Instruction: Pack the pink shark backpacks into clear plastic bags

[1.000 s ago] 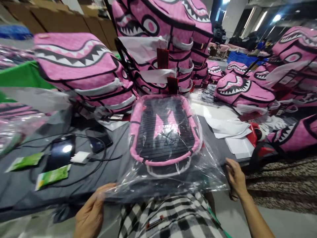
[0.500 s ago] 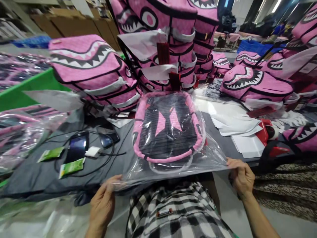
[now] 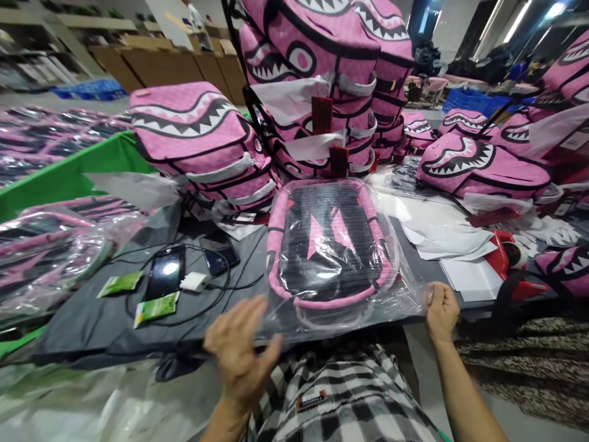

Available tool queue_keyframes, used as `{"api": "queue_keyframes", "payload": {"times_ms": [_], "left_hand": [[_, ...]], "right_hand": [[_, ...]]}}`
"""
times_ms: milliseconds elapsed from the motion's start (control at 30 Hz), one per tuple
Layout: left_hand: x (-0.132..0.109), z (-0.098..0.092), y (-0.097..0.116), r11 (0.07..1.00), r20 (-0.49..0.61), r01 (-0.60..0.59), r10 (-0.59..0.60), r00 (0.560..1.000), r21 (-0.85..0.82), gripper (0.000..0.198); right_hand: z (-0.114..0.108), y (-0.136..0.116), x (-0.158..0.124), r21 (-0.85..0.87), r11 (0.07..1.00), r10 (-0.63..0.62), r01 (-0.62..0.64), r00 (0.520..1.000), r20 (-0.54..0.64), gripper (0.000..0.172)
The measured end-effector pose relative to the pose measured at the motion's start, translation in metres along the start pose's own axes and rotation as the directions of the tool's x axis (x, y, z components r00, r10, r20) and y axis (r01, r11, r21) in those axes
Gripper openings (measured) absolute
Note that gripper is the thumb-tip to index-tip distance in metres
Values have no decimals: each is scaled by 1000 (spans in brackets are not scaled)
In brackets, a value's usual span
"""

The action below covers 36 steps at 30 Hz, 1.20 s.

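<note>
A pink and black backpack (image 3: 329, 245) lies back-side up inside a clear plastic bag (image 3: 400, 294) on the dark grey table (image 3: 96, 319) in front of me. My right hand (image 3: 440, 310) is closed on the bag's near right corner. My left hand (image 3: 242, 350) hovers at the bag's near left edge with its fingers spread and blurred by motion, holding nothing that I can see.
Stacks of pink shark-mouth backpacks (image 3: 202, 138) rise behind and to the right (image 3: 478, 162). Two phones (image 3: 166, 279), cables and green packets (image 3: 155, 309) lie on the left. White papers (image 3: 453, 239) and a red tape dispenser (image 3: 506, 252) sit right. Bagged backpacks (image 3: 50, 252) pile up far left.
My left hand has let go of the bag's near left corner and moved right, its fingers now spread. The right hand keeps its hold. The view shifted slightly leftward.
</note>
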<state>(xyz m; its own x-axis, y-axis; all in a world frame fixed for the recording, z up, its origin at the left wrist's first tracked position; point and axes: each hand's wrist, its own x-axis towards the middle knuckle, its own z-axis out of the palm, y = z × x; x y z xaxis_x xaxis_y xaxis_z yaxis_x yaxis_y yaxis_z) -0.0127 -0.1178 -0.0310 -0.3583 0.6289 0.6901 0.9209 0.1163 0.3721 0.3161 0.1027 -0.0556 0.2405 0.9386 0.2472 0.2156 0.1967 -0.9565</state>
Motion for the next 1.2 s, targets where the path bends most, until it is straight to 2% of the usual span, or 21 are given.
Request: {"api": "queue_keyframes", "payload": {"times_ms": [67, 133, 233, 400, 467, 633, 767, 833, 867, 933, 1000, 1067, 1200], "left_hand": [[13, 10, 27, 978, 112, -208, 206, 972, 3, 53], [21, 18, 44, 964, 175, -265, 262, 949, -6, 56], [22, 21, 49, 966, 217, -258, 258, 941, -32, 48], [17, 14, 39, 963, 245, -262, 271, 931, -70, 14], [17, 14, 38, 967, 244, -242, 253, 936, -78, 6], [23, 15, 43, 956, 172, -274, 289, 942, -104, 8], [42, 14, 43, 960, 131, -250, 266, 955, -123, 13], [58, 19, 37, 961, 232, -198, 240, 943, -193, 18], [67, 23, 32, 960, 322, -125, 204, 925, -250, 24], [83, 32, 21, 924, 524, 89, 130, 842, -372, 36], [93, 41, 11, 849, 663, 284, 100, 742, -445, 42], [98, 46, 6, 799, 721, 385, 86, 687, -462, 42], [98, 49, 6, 810, 743, 419, 31, 669, -411, 45]], "right_hand": [[1, -1, 0, -37, 999, -15, 15, 1000, -15, 54], [2, -1, 0, -49, 999, -18, 16, 999, -33, 56], [2, 0, 1, -43, 999, -16, 14, 999, -42, 58], [2, 1, 1, -38, 999, -18, 17, 999, -44, 57], [2, 2, 1, -22, 1000, -14, 13, 999, -45, 55], [1, 5, -1, 7, 1000, -5, 6, 998, -61, 56], [0, 1, 1, 63, 998, 10, -7, 999, -37, 56], [0, -2, 5, 69, 998, 5, -3, 1000, -31, 56], [1, -2, 8, 64, 998, 12, -11, 1000, -25, 57], [4, -1, 14, 61, 996, 71, -71, 997, 2, 61], [10, 2, 21, 82, 982, 168, -172, 984, 50, 68], [17, 6, 25, 116, 958, 252, -262, 963, 94, 72], [20, 14, 31, 76, 951, 279, -299, 939, 199, 69]]}}
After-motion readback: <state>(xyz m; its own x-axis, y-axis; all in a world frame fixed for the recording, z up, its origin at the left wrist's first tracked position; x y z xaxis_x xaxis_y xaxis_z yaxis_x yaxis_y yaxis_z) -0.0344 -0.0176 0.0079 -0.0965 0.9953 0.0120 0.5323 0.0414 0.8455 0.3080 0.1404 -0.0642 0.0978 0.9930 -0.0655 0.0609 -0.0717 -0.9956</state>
